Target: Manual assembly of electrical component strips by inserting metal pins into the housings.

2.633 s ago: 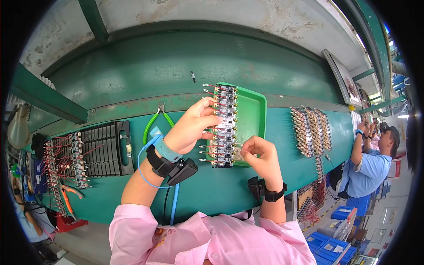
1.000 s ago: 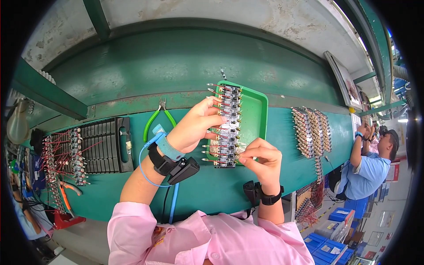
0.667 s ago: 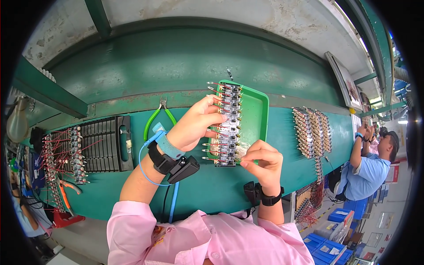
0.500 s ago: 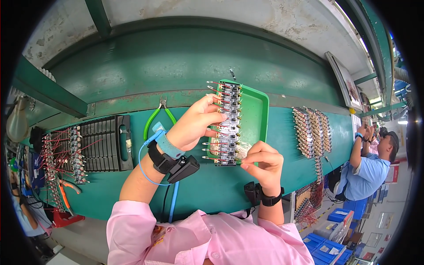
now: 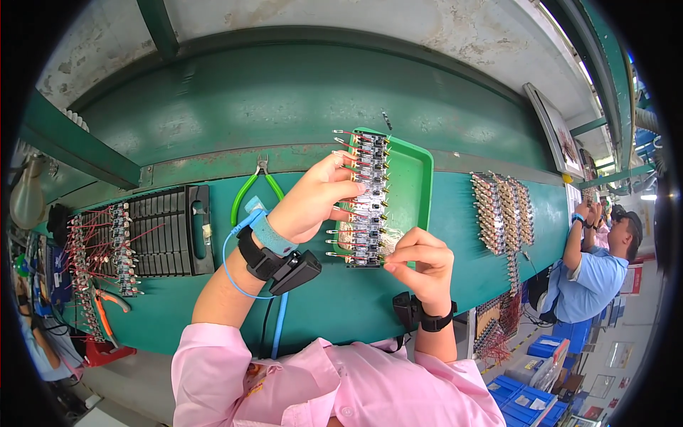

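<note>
My left hand (image 5: 316, 196) grips a long strip of joined black parts (image 5: 368, 196) with thin red wires along its left edge and brass-coloured pins along its right. The strip is held upright over the left side of a green tray (image 5: 420, 185). Thin whitish pieces (image 5: 390, 240) lie in the tray's near end. At the strip's lower right end, my right hand (image 5: 423, 263) is closed, thumb and forefinger pinched together at the edge. Whatever the pinch holds is too small to make out.
Green-handled cutters (image 5: 245, 196) lie left of the tray. Farther left are a black slotted rack (image 5: 160, 231), wired strips (image 5: 122, 249) and orange-handled pliers (image 5: 107, 309). Several finished-looking strips (image 5: 501, 213) sit to the right. A person in blue (image 5: 594, 277) works beyond the bench's right end.
My right hand has shifted slightly left, its pinched fingertips now closer to the strip's lower right edge. My left hand and the strip stay in place.
</note>
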### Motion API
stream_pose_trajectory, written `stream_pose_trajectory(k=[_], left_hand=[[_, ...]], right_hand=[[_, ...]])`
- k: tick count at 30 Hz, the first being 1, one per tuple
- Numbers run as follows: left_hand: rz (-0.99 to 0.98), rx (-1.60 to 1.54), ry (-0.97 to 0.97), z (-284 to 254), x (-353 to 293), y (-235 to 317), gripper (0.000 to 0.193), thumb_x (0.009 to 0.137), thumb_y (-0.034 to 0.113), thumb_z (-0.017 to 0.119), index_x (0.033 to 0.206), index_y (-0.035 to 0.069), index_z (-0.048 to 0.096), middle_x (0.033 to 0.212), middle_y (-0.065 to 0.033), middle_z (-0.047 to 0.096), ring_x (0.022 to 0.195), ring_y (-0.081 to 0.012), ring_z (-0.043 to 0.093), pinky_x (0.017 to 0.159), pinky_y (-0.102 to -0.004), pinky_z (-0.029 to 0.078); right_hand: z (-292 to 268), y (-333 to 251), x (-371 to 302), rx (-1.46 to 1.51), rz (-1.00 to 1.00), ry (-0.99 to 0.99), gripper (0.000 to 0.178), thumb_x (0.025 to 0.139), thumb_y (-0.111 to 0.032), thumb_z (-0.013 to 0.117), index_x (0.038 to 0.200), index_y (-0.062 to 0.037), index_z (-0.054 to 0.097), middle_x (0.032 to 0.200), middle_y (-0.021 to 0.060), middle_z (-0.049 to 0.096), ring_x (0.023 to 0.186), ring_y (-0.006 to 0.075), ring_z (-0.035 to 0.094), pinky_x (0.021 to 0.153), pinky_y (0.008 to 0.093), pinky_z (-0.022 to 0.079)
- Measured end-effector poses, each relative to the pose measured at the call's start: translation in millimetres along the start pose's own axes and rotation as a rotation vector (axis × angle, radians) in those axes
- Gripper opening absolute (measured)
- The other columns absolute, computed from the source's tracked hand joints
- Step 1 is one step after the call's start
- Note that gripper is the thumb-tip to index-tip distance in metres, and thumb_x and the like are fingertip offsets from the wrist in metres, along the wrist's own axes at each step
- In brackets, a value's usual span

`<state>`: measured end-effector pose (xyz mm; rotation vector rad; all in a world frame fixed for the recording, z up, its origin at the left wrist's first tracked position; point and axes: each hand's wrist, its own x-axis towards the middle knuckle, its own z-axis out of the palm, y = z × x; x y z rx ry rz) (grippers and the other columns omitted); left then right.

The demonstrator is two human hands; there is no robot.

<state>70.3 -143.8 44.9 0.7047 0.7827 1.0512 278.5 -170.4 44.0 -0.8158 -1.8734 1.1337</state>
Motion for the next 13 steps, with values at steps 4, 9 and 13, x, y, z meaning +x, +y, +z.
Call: stream_pose_trajectory(k=[4, 9, 13], left_hand=[[0.0, 0.006, -0.001, -0.1, -0.7, 0.7, 0.031, 0.083, 0.006, 0.052, 0.111, 0.008, 0.042, 0.101, -0.0052, 0.053, 0.092, -0.0135, 0.055, 0.067, -0.0282, 0.05], [0.003, 0.016, 0.004, 0.5, -0.6, 0.8, 0.031, 0.083, 0.007, 0.052, 0.111, 0.008, 0.042, 0.101, -0.005, 0.053, 0.092, -0.0132, 0.055, 0.068, -0.0282, 0.05], [-0.005, 0.012, -0.003, -0.4, -0.4, 0.3, 0.031, 0.082, 0.007, 0.053, 0.112, 0.009, 0.042, 0.101, -0.0052, 0.053, 0.092, -0.0137, 0.055, 0.068, -0.0287, 0.05]], right_hand=[[-0.2, -3.4, 2.0, -0.052, -0.035, -0.026, 0.015, 0.059, 0.009, 0.065, 0.07, -0.0005, 0.065, 0.066, 0.0035, 0.054, 0.057, 0.0104, 0.051, 0.05, 0.0214, 0.04], [0.3, -7.4, 2.6, -0.061, 0.019, 0.005, 0.013, 0.057, 0.008, 0.066, 0.067, -0.0004, 0.065, 0.063, 0.004, 0.053, 0.058, 0.0118, 0.05, 0.052, 0.0229, 0.037], [0.0, -7.8, 2.8, -0.068, 0.04, 0.008, 0.013, 0.057, 0.007, 0.066, 0.067, -0.0007, 0.065, 0.063, 0.004, 0.053, 0.057, 0.0123, 0.05, 0.052, 0.0228, 0.037]])
